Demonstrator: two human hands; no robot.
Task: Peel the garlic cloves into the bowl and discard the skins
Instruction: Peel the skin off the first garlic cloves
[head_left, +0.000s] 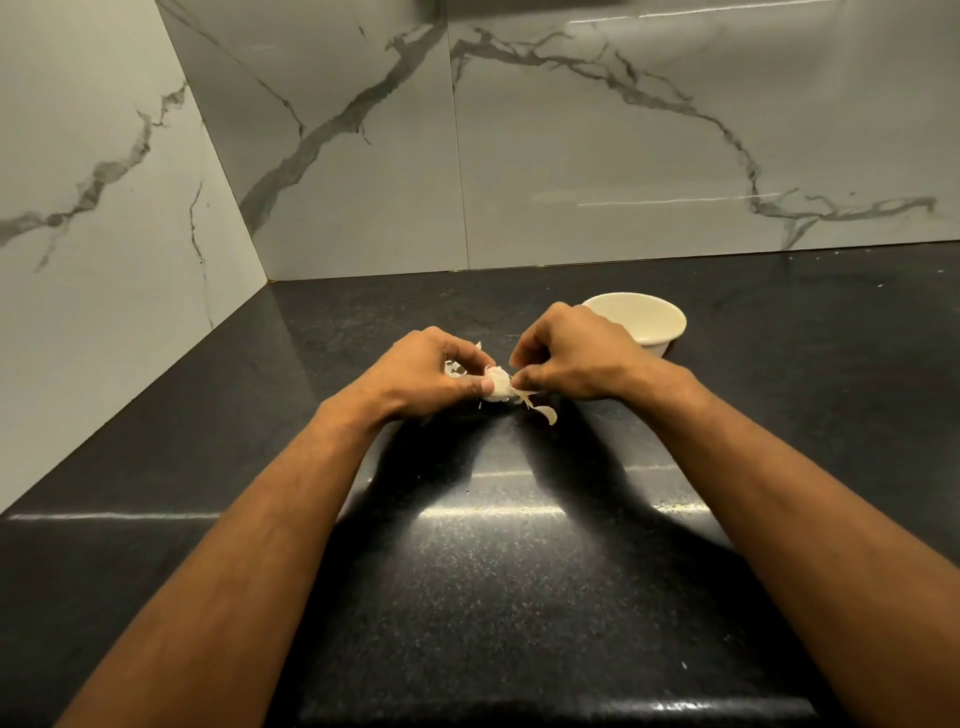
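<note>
Head view: garlic (497, 385) between hands, mid-counter.

Your two hands meet at mid-frame, the left hand (426, 371) and right hand (576, 358) pinching a garlic clove (497, 384) between them, so nothing passes there. Just behind your right hand stands the white bowl (660, 325), blocking the upper right approach. Loose skins (545, 414) lie below the clove. The dark countertop (493, 571) runs open toward the bottom, left and far right. Marble walls (337, 182) close the back and the left.
</note>
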